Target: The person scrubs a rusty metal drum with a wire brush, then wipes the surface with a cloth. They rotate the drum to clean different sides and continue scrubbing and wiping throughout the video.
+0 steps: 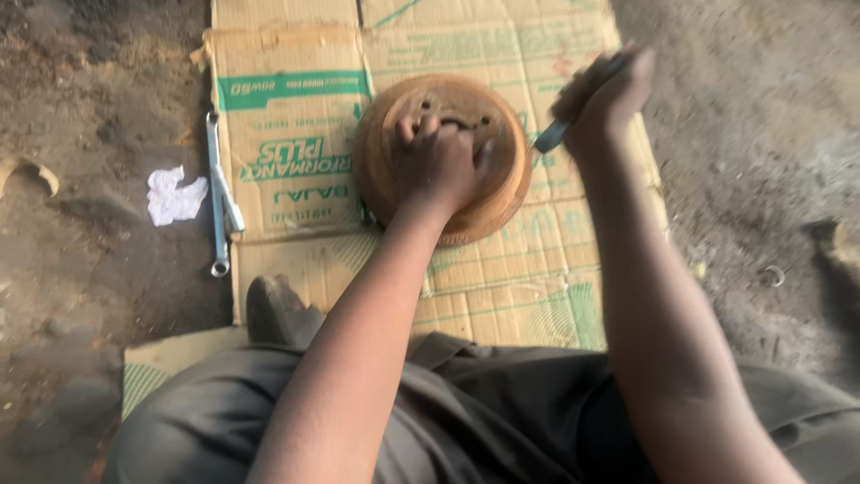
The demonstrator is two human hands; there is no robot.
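A rusty round brake drum (493, 193) lies on flattened cardboard (296, 134). My left hand (436, 161) presses down on top of the drum, fingers curled over its bolt holes. My right hand (607, 94) is raised just right of the drum, closed around a slim metal tool (551, 136) whose grey tip points down toward the drum's right edge. The tool and right hand are blurred.
Two long metal wrenches (218, 193) lie at the cardboard's left edge, with a crumpled white rag (173, 197) on the dirt beside them. A dark shoe (273, 309) rests on the cardboard near my knees. Dirt ground surrounds the cardboard.
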